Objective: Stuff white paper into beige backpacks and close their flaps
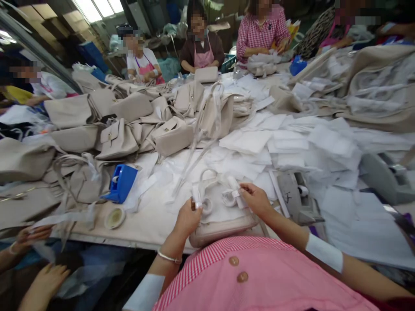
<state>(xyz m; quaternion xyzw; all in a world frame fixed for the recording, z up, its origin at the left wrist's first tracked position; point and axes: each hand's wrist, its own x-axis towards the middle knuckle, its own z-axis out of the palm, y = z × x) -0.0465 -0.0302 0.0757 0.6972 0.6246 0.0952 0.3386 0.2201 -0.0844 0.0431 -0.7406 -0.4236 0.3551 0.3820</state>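
Head view shows me the beige bag on the bench just in front of the pink apron, long axis running left to right, left hand and right hand each near one end, each grip pinching white-wrapped strap.

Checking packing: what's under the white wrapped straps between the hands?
A thin white sheet; a smooth beige bag shows at its near edge. The sheet hides what's underneath.
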